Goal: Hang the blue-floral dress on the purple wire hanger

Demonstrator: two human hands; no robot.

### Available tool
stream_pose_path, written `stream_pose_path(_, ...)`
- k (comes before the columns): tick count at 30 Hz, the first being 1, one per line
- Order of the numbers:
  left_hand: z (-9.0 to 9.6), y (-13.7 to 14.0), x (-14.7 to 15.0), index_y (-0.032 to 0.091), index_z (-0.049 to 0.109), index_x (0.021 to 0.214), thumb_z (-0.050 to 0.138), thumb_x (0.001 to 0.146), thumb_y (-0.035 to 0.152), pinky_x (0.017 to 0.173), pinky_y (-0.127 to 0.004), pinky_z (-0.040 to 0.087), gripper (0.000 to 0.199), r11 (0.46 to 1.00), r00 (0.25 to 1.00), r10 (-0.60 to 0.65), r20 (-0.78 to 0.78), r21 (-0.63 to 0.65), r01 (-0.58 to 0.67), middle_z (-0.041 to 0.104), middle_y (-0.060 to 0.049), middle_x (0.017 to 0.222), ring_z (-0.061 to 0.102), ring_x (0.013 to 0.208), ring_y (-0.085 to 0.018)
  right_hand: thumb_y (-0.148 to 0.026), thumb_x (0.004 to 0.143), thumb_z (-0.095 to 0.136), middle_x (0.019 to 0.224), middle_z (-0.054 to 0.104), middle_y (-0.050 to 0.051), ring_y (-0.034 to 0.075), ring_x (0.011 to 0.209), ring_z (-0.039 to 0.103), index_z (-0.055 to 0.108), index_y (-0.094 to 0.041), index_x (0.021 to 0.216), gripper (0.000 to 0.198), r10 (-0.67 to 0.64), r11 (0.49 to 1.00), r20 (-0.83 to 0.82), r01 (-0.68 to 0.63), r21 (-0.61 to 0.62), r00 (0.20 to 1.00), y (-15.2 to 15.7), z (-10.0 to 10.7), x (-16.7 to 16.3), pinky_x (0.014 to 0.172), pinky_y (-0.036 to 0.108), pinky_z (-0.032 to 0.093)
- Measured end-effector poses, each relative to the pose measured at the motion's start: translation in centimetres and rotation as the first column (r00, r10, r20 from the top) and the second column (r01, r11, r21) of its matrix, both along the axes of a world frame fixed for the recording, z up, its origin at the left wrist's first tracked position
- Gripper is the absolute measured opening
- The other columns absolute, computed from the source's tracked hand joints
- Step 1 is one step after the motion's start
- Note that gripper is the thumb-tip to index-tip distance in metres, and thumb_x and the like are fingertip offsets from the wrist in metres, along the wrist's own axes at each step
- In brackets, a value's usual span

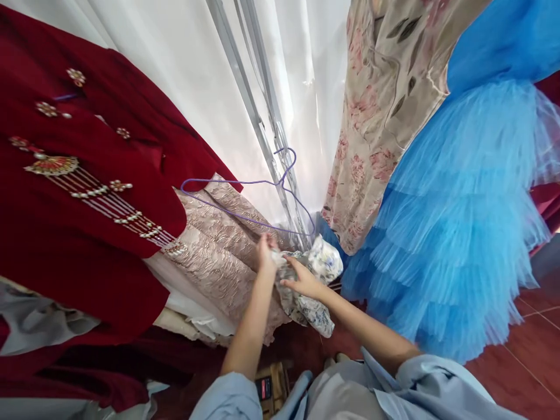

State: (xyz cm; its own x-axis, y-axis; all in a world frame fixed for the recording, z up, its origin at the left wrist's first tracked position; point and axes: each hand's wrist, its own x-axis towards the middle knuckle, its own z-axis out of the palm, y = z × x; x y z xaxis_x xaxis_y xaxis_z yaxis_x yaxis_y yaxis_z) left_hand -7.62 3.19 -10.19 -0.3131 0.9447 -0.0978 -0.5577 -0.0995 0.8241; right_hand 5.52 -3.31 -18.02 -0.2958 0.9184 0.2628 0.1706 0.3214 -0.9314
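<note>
A white garment with a blue-and-green flower print (321,318) hangs bunched in front of me, partly blurred. My left hand (268,252) is closed on its upper edge, fingers pinched together. Against the same cloth lies my right hand (304,280), its thumb and fingers apart and pointing toward my left hand. Just above both hands, a thin purple clothes hanger (247,182) hangs tilted with nothing on it, its hook near the metal poles.
Grey metal poles (251,87) stand before a white curtain (153,52). To the left hang a dark red beaded garment (144,146) and a pinkish textured one (219,251). A beige floral dress (363,128) and a blue ruffled dress (437,233) hang on the right, above red floor tiles (525,350).
</note>
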Motion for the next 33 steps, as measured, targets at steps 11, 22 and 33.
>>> stream_pose_path(11, -6.0, -9.4, 2.4, 0.012, 0.071, 0.096, 0.077, 0.074, 0.062, 0.084, -0.031, 0.047, 0.055, 0.576, 0.404, -0.748, -0.527, -0.211, 0.790, 0.068, -0.007, 0.089, 0.061, 0.087, -0.021, -0.048, 0.093, 0.060, 0.079, 0.062, 0.001, 0.014, 0.071, 0.054, 0.064, -0.014, 0.090, 0.035, 0.263, 0.955, -0.079, -0.271, -0.120, 0.962, -2.0, 8.0, 13.2, 0.066, 0.025, 0.045)
stream_pose_path(22, 1.7, -12.9, -1.5, 0.014, 0.070, 0.097, 0.063, 0.088, 0.043, 0.083, -0.030, 0.048, 0.031, 0.508, -0.020, -0.643, -0.766, -0.446, 0.737, 0.069, -0.005, 0.096, 0.061, 0.090, -0.021, -0.053, 0.078, 0.077, 0.074, 0.070, 0.004, 0.016, 0.062, 0.060, 0.072, -0.015, 0.082, 0.039, -0.127, 0.990, -0.138, 0.117, -0.078, 0.982, -3.3, 13.3, 21.2, 0.057, 0.025, 0.048)
stream_pose_path(33, 10.4, -10.3, -5.8, 0.018, 0.066, 0.076, 0.065, 0.089, 0.033, 0.077, -0.028, 0.051, 0.020, 0.806, 0.537, 0.033, -0.843, 0.340, 0.485, 0.066, -0.004, 0.089, 0.063, 0.085, -0.018, -0.058, 0.067, 0.084, 0.074, 0.074, 0.005, 0.019, 0.062, 0.065, 0.076, -0.017, 0.082, 0.045, -0.299, 0.951, -0.216, 0.273, -0.143, 0.930, -2.0, 13.1, 24.0, 0.055, 0.026, 0.052)
